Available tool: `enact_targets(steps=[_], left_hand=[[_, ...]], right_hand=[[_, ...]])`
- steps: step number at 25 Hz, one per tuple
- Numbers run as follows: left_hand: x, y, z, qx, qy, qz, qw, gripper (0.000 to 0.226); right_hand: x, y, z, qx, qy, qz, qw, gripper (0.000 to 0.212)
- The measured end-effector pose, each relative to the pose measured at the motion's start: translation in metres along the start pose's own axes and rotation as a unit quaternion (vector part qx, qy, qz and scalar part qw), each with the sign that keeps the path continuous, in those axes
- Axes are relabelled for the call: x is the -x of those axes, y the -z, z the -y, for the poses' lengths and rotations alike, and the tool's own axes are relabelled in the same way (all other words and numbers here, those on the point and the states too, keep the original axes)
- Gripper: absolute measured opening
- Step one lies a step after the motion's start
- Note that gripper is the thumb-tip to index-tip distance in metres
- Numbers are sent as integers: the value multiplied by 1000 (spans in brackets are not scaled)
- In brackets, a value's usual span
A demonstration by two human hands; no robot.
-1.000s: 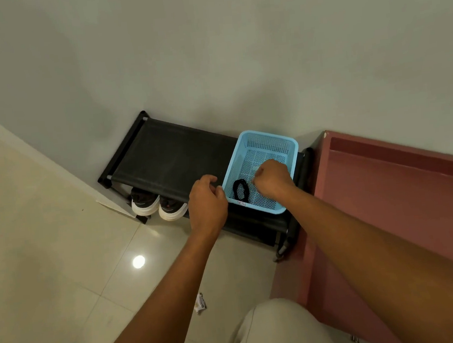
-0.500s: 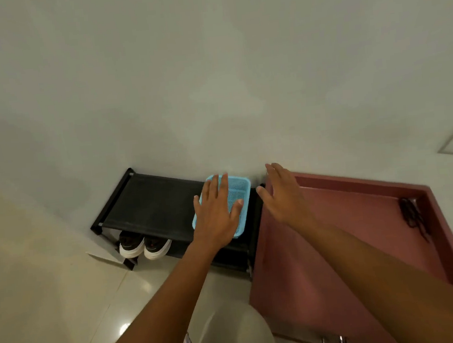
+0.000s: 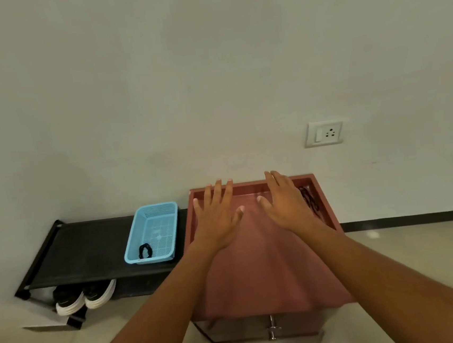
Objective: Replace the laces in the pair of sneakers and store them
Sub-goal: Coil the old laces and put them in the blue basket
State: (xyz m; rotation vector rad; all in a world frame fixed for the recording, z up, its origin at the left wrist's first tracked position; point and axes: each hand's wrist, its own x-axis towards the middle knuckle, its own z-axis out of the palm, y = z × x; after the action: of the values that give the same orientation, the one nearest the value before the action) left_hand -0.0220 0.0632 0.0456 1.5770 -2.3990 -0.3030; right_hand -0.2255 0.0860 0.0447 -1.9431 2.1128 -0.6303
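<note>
Sneakers (image 3: 85, 297) under black rack (image 3: 89, 248).

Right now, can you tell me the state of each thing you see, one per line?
left hand: open, fingers spread, holding nothing
right hand: open, fingers straight, holding nothing
blue basket: upright on the black rack, holding a coiled black lace
sneakers: paired under the rack's top shelf
red cabinet: loose black laces lying at its right rear
</note>
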Motion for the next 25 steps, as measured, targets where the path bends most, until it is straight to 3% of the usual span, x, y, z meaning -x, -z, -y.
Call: enact_targets(steps=[5,10,12,19,25], left_hand=[[-18,-39,-57,-1,-39,37,999,73],[-26,-71,-54,9,-41,61,997,73],[-29,-83,-47,8,-39,72,997,73],[-37,-116,-42,10,-53,82,995,73],[-38,-125,-44,15,-49,96,994,74]], right_hand=[[12,6,-75,26,-76,16,997,67],[-3,-2,-131,114,-155,2,981,25],[-9,-13,-141,143,-185,16,972,18],[-17,-48,-149,268,-180,27,946,21],[-21,-57,-154,302,-168,18,938,21]])
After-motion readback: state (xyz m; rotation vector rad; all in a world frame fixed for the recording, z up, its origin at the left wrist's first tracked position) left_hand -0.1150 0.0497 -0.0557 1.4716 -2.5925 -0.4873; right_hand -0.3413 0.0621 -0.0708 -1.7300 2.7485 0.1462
